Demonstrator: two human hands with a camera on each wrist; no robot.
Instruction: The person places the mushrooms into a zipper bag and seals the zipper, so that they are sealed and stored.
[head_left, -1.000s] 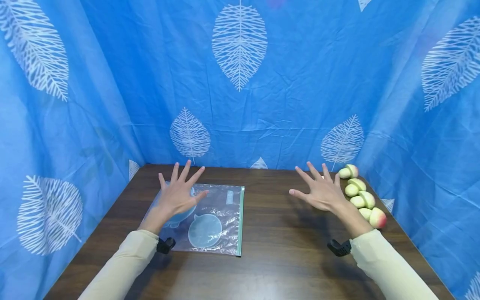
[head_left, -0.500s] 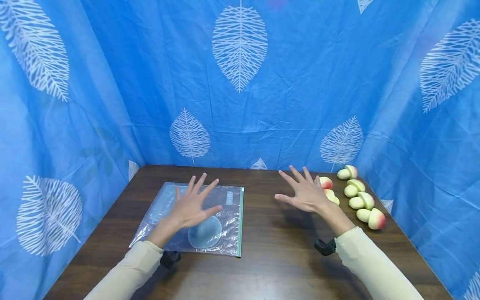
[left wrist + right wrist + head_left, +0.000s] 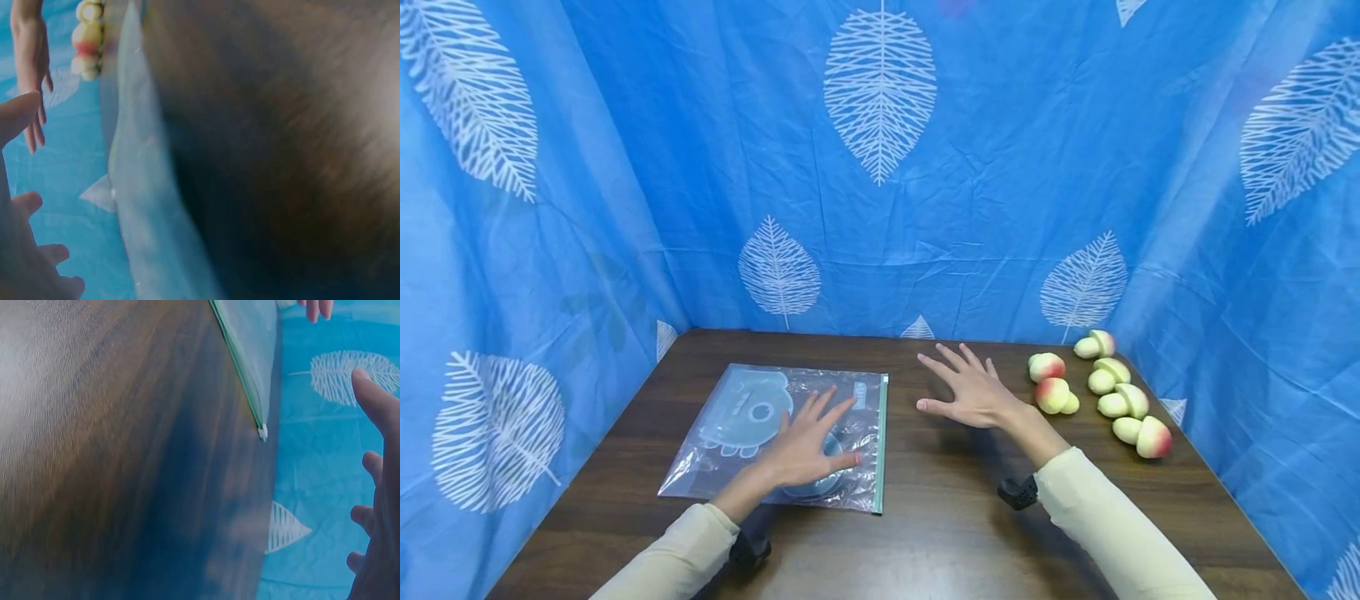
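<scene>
A clear zip bag [image 3: 700,475] with a pale blue cartoon print lies flat on the table, its green zip edge [image 3: 881,450] facing right and a white slider [image 3: 263,432] at the far corner. My left hand [image 3: 801,450] hovers over the bag's right half with fingers spread, covering part of the print. My right hand [image 3: 973,396] is held above the table to the right of the bag, fingers spread and holding nothing. Right of that hand sit two mushroom-shaped pieces, a red-tinged one [image 3: 1051,395] and another [image 3: 1047,367] behind it.
Along the table's right side runs a row of several more cream mushroom-shaped pieces, the nearest one [image 3: 1152,437] red-tipped. The dark wooden table [image 3: 925,542] is bordered by a blue curtain [image 3: 970,208] with white leaf prints at the back and both sides.
Both hands have moved nearer the viewer; the left also shifted right over the bag, the right shifted left. Two mushroom-shaped pieces once behind the right hand now show.
</scene>
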